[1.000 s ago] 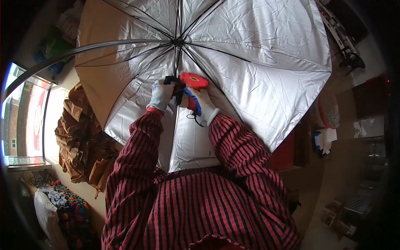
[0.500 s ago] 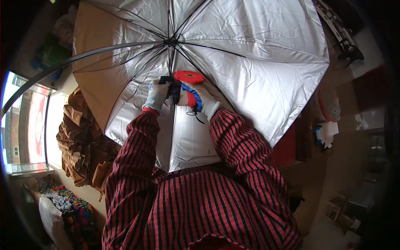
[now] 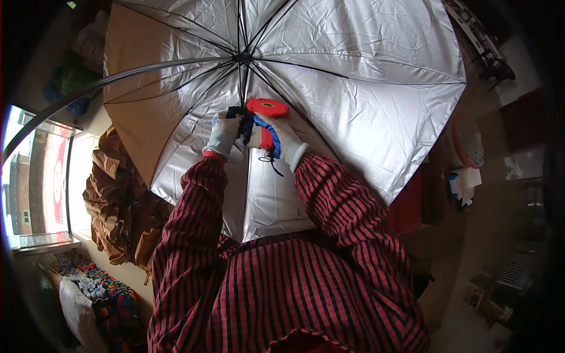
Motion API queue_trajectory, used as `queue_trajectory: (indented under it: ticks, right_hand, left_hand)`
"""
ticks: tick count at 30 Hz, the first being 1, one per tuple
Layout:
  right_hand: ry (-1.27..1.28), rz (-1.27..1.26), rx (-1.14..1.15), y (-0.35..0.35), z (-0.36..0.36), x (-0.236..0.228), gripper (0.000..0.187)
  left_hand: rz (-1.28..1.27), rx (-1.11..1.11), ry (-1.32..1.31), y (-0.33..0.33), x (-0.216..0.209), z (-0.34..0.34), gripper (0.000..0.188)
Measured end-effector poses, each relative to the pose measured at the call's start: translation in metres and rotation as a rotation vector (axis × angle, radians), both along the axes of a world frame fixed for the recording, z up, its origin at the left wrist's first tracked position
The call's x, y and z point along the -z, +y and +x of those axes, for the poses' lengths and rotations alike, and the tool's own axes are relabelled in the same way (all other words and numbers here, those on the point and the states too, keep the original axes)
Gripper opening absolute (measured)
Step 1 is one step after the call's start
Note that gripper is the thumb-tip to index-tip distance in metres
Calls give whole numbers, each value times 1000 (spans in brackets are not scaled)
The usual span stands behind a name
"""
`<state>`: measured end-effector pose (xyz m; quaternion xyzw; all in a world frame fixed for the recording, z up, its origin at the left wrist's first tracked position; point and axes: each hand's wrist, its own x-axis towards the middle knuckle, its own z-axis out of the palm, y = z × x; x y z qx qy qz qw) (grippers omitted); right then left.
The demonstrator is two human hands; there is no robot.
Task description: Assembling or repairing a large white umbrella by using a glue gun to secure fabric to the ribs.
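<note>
A wide-open umbrella [image 3: 376, 135] with a silver lining spreads before me, its dark ribs meeting at a black hub [image 3: 241, 57]. Over one lining panel I hold a red, white and black hand tool [image 3: 268, 107] with a diamond-shaped label and a hanging black cord; its exact kind is unclear. My right hand [image 3: 287, 141], in a white and blue glove, wraps round the tool's body. My left hand [image 3: 225, 130], also gloved, is closed at the tool's black part [image 3: 242, 120]. Whether cloth or a rib lies inside that part cannot be made out.
The umbrella's shaft [image 3: 118, 77] runs out to the left. Crumpled brown paper [image 3: 118, 206] lies left of the canopy, by a bright window [image 3: 41, 170]. Multicoloured fabric [image 3: 103, 288] sits at lower left. A white box [image 3: 465, 183] and a round tub [image 3: 468, 144] stand right.
Both hands stay on the tool, which has shifted very slightly. The whole view has drifted a little.
</note>
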<state>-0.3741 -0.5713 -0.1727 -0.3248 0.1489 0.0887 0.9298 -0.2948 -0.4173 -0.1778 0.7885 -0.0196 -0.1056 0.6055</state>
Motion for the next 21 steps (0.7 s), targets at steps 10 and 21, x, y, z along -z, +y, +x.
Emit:
queue_trajectory:
  ticks: [10,21]
  right_hand:
    - [-725,-1160,-351,-10,15,-37,23]
    - [-332,-183,-337,-25,7,-16,18]
  left_hand:
    - [320,54,-334,-5,-45,-27,19]
    - [671,155,-444,-8,-65,-24,19]
